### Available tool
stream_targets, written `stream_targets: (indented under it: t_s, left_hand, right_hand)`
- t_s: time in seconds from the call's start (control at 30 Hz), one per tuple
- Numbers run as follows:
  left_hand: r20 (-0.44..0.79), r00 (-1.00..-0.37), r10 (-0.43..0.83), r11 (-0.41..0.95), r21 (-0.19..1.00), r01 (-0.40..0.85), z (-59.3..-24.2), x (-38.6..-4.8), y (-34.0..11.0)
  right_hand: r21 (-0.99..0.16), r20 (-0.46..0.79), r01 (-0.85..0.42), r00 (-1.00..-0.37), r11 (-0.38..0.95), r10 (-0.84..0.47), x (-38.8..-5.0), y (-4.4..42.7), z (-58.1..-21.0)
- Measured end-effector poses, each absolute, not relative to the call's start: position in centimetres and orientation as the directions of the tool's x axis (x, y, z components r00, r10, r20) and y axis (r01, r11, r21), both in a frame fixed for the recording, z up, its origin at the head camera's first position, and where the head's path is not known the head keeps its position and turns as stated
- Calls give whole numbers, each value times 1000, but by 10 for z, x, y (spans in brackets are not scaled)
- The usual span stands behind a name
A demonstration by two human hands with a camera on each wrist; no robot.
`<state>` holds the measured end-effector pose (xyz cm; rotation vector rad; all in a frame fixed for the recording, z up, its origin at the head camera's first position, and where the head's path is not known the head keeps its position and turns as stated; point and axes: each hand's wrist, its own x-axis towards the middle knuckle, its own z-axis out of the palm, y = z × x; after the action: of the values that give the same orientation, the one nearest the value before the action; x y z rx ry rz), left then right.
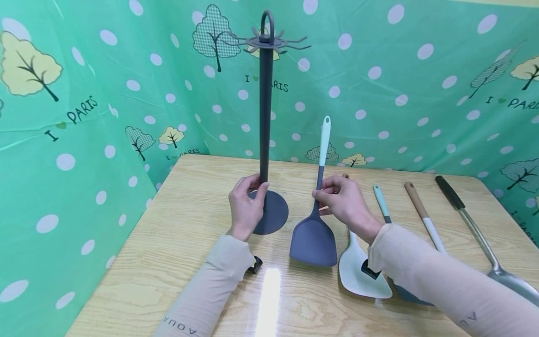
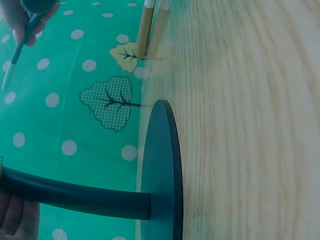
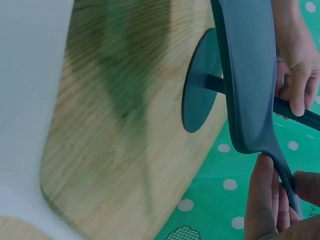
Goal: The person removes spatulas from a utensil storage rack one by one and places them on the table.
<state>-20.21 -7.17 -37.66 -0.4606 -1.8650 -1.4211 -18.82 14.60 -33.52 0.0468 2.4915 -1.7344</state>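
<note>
A dark utensil stand rises from a round base, with a ring of hooks and a loop at its top. My left hand grips its post low down, just above the base. In my right hand a spatula with a dark blade and mint handle is pinched at the lower shaft, handle upward. The right wrist view shows the thumb and fingers about the spatula's neck, its blade lifted off the table. Right of it lies a white spatula, partly covered by my right hand and sleeve.
Farther right lie a mint-handled utensil, a brown-and-white-handled one, and a metal utensil with a black grip. My right sleeve hides parts of them. A green dotted cloth hangs behind the wooden table.
</note>
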Motion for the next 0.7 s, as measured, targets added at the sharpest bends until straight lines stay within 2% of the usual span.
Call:
stream_targets:
  t_s: [0.7]
  left_hand:
    - [736, -660, -148, 330, 666, 669, -377, -202, -71]
  right_hand:
    - [-912, -208, 181, -977, 369, -36, -189, 139, -356]
